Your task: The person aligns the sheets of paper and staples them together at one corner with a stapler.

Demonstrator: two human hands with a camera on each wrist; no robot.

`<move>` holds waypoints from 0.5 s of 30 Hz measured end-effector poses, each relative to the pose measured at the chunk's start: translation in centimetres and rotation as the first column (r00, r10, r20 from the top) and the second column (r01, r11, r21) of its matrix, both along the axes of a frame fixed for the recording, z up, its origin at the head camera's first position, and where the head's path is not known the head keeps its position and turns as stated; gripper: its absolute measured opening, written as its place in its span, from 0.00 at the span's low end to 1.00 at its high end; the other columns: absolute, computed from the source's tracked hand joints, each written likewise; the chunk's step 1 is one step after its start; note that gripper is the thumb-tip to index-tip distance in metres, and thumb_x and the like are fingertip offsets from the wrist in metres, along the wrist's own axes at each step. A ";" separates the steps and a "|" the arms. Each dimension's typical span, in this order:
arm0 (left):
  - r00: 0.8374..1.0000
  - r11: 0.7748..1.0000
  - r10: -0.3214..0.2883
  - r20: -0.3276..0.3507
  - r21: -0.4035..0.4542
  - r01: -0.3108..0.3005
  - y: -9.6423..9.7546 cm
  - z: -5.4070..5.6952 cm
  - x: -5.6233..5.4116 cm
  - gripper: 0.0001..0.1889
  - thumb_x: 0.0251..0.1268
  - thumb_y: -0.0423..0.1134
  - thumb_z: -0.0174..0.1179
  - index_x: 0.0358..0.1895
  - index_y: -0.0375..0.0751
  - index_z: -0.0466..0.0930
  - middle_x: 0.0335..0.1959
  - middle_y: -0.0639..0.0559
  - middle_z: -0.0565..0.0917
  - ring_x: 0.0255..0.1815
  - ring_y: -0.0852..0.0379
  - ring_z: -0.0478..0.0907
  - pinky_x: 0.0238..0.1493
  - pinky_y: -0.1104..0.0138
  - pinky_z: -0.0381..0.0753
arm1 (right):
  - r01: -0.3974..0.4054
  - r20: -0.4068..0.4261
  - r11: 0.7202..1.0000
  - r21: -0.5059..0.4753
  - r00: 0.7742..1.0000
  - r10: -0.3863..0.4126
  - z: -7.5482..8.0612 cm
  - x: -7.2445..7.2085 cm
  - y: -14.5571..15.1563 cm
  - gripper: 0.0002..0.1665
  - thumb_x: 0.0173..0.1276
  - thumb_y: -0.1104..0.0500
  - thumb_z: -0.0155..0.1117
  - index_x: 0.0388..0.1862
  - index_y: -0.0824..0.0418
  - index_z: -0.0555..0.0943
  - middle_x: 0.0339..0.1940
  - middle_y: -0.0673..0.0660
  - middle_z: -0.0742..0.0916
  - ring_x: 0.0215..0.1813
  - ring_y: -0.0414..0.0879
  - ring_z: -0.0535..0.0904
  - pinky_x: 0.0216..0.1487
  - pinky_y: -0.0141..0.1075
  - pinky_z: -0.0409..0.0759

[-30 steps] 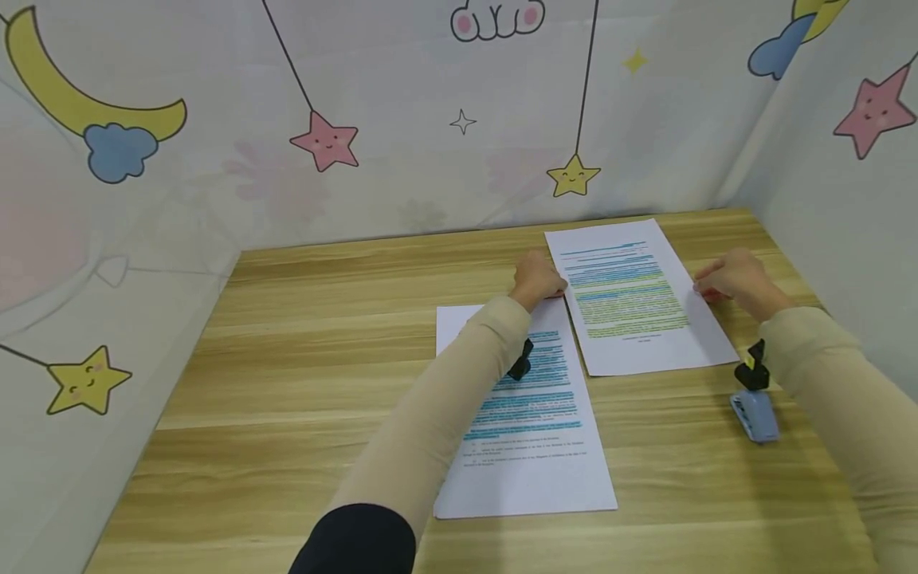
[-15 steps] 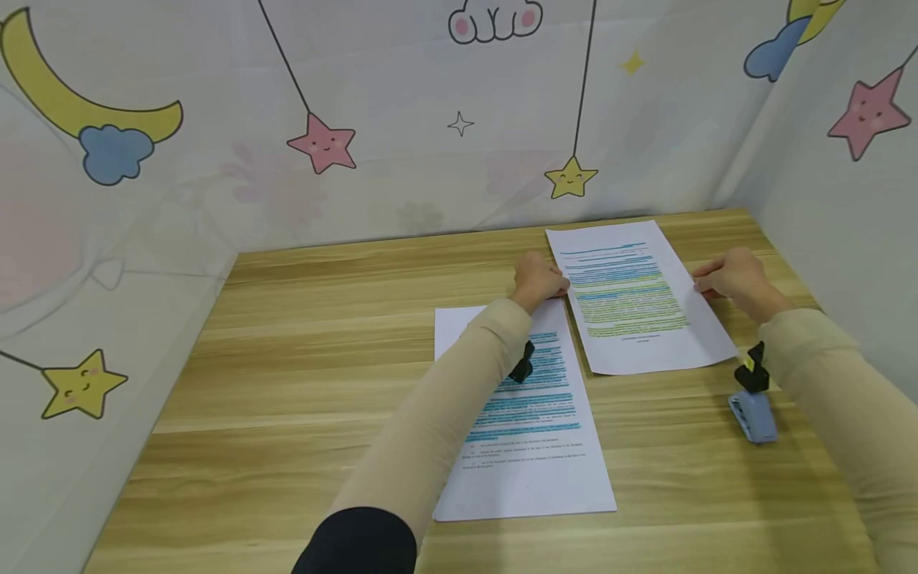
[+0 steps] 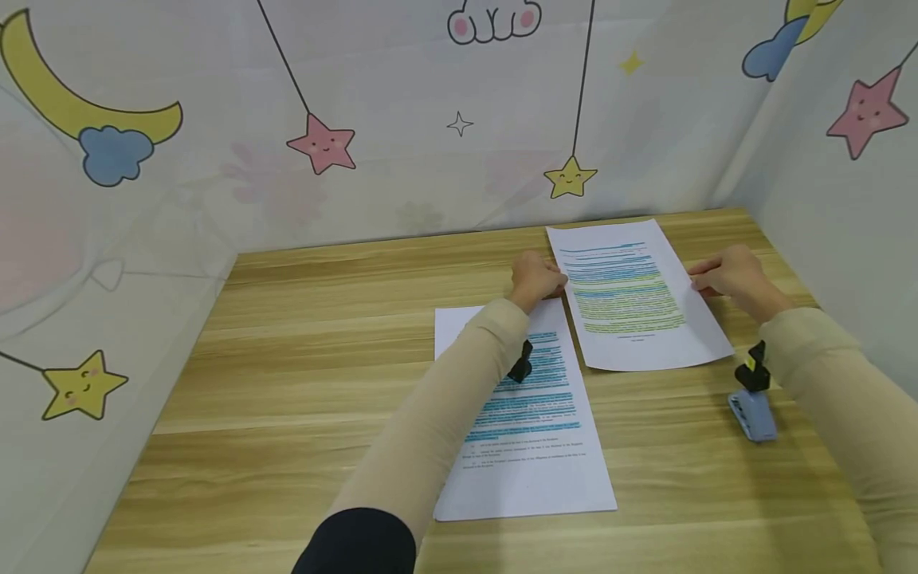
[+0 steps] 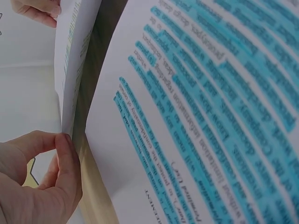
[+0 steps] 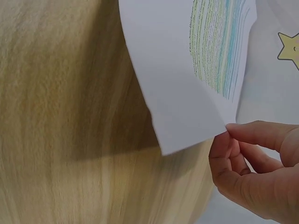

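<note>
A printed sheet of paper (image 3: 631,351) with blue and yellow-green highlighting is held by both side edges at the back right. My left hand (image 3: 536,279) pinches its left edge between thumb and fingers, as the left wrist view also shows. On the opposite edge my right hand (image 3: 735,277) pinches the paper (image 5: 182,112) between thumb and forefinger. In the right wrist view the sheet bows and stands off the table, casting a shadow. A second printed page (image 3: 531,486), highlighted in blue, lies under my left forearm, which hides part of its text.
A small light-blue stapler (image 3: 755,416) lies near my right wrist. The wooden table (image 3: 301,359) extends to the left and front. White curtains (image 3: 402,96) printed with stars and moons hang behind and along both sides.
The held sheet has risen slightly, and its near edge has shifted a little up and left. Both hands keep their pinch. The blue-highlighted page and the stapler stay put.
</note>
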State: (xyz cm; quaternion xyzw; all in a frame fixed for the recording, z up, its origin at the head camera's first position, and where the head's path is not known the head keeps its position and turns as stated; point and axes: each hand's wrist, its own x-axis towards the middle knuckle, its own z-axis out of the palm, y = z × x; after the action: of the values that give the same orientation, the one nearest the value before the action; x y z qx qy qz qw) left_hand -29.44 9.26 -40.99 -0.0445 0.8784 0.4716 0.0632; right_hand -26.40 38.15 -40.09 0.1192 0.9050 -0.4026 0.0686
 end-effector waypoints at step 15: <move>1.000 1.000 0.012 -0.006 0.027 -0.012 -0.6 0.1 -0.1 0.02 0.56 0.30 0.69 0.31 0.37 0.90 0.26 0.49 0.88 0.26 0.58 0.85 0.24 0.80 0.74 | -0.004 -0.025 0.998 -0.061 1.000 0.002 1.1 0.2 -0.9 0.19 0.64 0.77 0.63 0.53 0.85 0.75 0.38 0.67 0.84 0.27 0.40 0.80 0.34 0.36 0.87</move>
State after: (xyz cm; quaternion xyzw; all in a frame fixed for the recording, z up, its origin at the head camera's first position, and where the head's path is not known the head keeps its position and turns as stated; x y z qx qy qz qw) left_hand -29.52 8.66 -40.87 -0.0476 0.8719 0.4838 0.0583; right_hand -26.17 37.24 -38.99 0.1107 0.8933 -0.4313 0.0618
